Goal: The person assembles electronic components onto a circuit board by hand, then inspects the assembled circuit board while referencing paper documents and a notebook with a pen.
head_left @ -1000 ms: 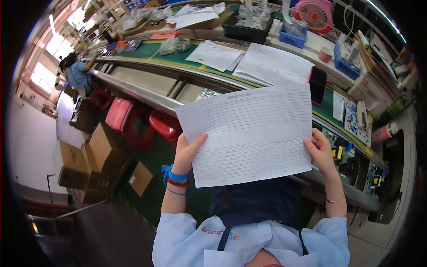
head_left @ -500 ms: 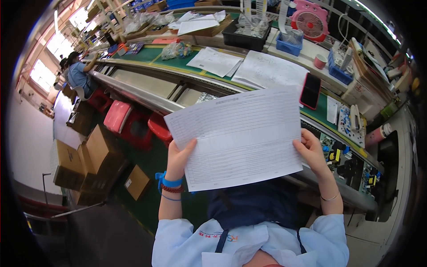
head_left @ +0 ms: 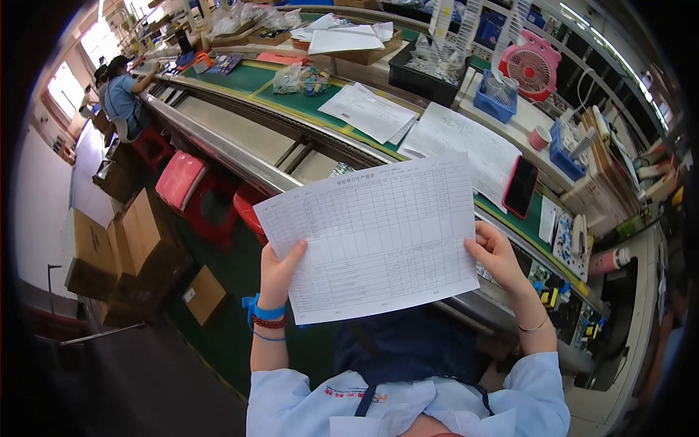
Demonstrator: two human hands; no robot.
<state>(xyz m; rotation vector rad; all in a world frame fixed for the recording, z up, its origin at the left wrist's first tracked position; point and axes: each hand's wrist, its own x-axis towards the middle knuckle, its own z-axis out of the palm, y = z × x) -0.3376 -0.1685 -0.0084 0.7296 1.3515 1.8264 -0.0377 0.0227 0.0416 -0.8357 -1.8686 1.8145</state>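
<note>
A white printed form [head_left: 378, 240] with ruled tables is held up in front of my body, slightly tilted. My left hand [head_left: 279, 271] pinches its left edge, thumb on the printed face and the fingers hidden behind. On the opposite edge, my right hand [head_left: 496, 255] grips the sheet between thumb and curled fingers. Beyond the form, large white sheets [head_left: 459, 149] and a smaller stack of papers [head_left: 370, 113] lie on the green bench surface. A phone [head_left: 520, 187] in a red case rests at the right edge of the large sheets.
Along the bench stand a black bin [head_left: 421, 81], a blue basket [head_left: 496, 100], a pink fan [head_left: 529, 67] and a pink cup [head_left: 539, 138]. Circuit boards [head_left: 588, 328] sit at right. Red stools [head_left: 180, 178] and cardboard boxes [head_left: 120, 251] occupy the left floor. A co-worker [head_left: 122, 98] sits far left.
The form has shifted slightly left and down in the view, with both hands still on it, and its print now reads sharper. The background has shifted as the head view turned.
</note>
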